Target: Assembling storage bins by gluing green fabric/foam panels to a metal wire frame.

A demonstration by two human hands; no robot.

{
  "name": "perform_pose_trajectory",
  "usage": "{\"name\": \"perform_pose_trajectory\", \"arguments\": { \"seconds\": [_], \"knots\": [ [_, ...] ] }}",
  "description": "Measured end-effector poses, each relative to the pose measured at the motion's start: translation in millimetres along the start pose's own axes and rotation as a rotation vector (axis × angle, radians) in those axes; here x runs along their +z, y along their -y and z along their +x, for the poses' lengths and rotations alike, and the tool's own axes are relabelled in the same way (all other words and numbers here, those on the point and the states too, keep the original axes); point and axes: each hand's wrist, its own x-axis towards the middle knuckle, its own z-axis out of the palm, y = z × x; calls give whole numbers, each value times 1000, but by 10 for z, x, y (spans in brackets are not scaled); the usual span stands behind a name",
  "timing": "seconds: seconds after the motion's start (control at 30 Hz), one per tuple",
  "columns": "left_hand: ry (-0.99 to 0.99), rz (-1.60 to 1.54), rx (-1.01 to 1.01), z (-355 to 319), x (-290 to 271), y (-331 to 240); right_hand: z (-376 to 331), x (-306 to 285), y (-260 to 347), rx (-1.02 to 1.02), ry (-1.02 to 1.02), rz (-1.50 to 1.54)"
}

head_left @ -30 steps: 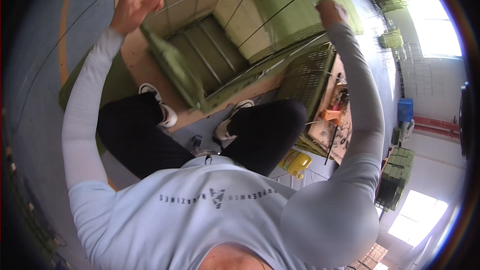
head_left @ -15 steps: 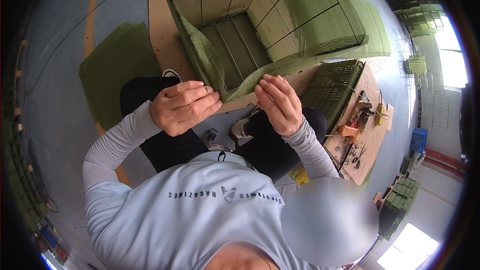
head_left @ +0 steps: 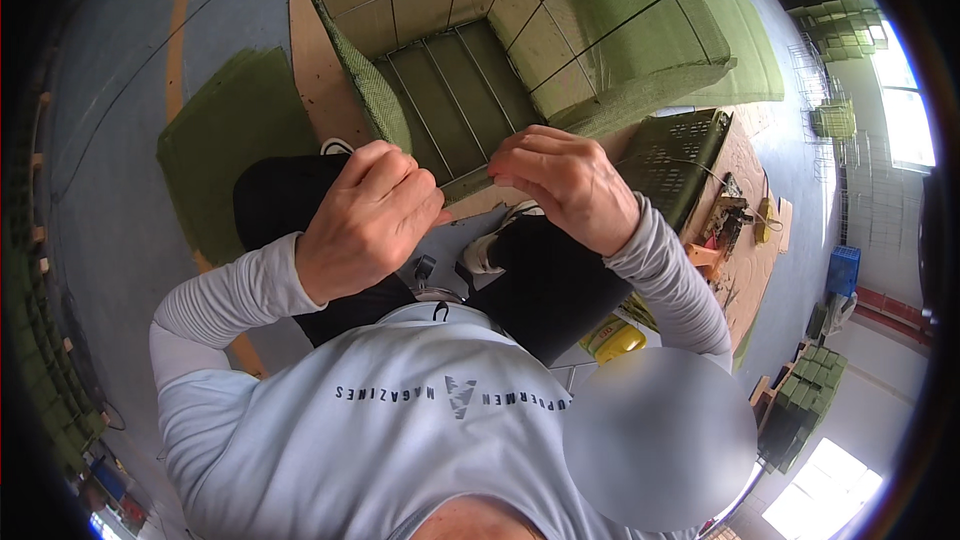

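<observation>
In front of my knees stands a large wire-framed basket (head_left: 560, 90) covered in green woven fabric (head_left: 375, 105), its open side toward me and thin metal rods crossing its green bottom. My left hand (head_left: 370, 220) is closed at the near left corner, fingers curled over the fabric edge. My right hand (head_left: 575, 185) bends down at the near edge, right of the left hand, with its fingers pinched at the fabric. The backs of both hands hide most of the fingertips and the exact grip.
Flat green sheets (head_left: 235, 155) lie on the floor at left. To the right are a green slotted crate (head_left: 675, 155) and a cardboard sheet (head_left: 755, 285) with an orange-handled tool (head_left: 705, 258) and a yellow item (head_left: 765, 220). A yellow package (head_left: 612, 340) sits beside my leg.
Both hands have turned knuckles-up and curled closed at the near edge. My right hand has shifted slightly right, and the raised fabric fold between the hands has dropped lower.
</observation>
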Motion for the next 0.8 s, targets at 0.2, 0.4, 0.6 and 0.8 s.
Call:
{"name": "perform_pose_trajectory", "arguments": {
  "seconds": [0.2, 0.4, 0.6, 0.8],
  "knots": [
    [36, -14, -7, 52, 28, -38, 84, -79, -44, 41, 111, 92],
    [-2, -54, -64, 73, 58, -95, -44, -309, -71, -38, -73, 31],
    [-14, -44, -36, 114, 47, -114, -359, -396, -281, 28, -56, -203],
    [-50, 16, -173, 170, -8, -241, -240, -536, -355, 36, 165, -188]
  ]
}}
